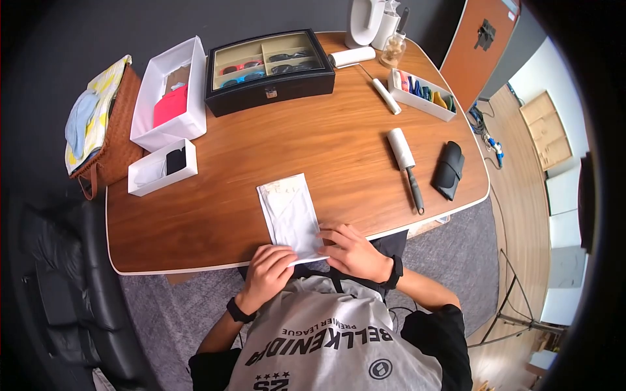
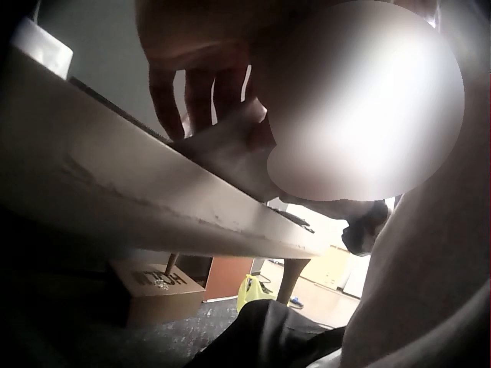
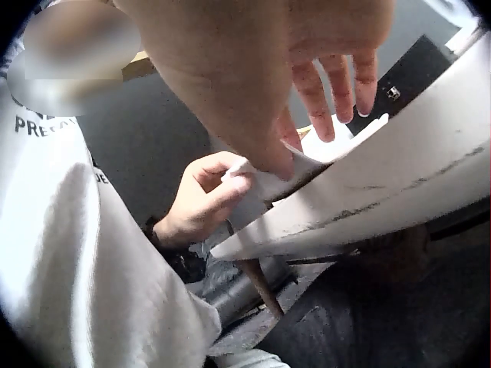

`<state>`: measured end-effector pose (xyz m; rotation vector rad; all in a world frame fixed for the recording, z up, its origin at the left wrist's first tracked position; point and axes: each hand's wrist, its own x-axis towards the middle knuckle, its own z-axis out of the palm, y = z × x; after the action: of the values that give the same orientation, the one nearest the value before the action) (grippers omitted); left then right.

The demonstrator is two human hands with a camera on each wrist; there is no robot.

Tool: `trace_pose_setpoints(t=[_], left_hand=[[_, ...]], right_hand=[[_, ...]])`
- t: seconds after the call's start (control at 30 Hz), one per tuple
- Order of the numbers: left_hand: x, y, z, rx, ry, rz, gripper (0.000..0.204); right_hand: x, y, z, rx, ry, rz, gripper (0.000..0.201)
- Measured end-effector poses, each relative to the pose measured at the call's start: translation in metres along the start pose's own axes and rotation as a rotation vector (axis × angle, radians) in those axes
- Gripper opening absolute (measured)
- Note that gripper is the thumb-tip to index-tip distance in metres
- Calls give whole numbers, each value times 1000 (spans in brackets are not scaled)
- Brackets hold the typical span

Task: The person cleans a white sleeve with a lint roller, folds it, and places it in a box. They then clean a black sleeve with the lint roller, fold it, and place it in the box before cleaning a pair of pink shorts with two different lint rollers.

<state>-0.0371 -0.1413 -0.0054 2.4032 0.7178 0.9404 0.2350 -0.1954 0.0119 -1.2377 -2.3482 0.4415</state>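
Observation:
A folded white cloth with a cream printed patch at its far end lies at the table's near edge, its near end reaching the edge. My left hand pinches the near left corner; in the right wrist view the left hand has thumb and fingers closed on the white fabric. At the near right side is my right hand, thumb at the cloth's edge and the other fingers stretched over it. The left wrist view shows the left hand's fingers above the cloth, partly covered by a blurred patch.
White boxes and a basket stand left, a glasses case at the back. A lint roller, black pouch and box of coloured rolls are right. The table's white rim runs along the front.

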Motion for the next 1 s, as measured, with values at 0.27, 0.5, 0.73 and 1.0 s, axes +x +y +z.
trace_pose_setpoints(t=[0.27, 0.5, 0.73, 1.0], left_hand=[[50, -20, -32, -265, 109, -414, 13], [87, -81, -20, -303, 81, -533, 17], [86, -106, -8, -268, 83, -597, 16], [87, -105, -9, -159, 106, -610, 18]], right_hand=[[62, 22, -18, 468, 130, 271, 15], [101, 79, 3, 536, 105, 427, 26], [114, 91, 8, 455, 80, 464, 25], [117, 96, 12, 438, 84, 483, 23]])
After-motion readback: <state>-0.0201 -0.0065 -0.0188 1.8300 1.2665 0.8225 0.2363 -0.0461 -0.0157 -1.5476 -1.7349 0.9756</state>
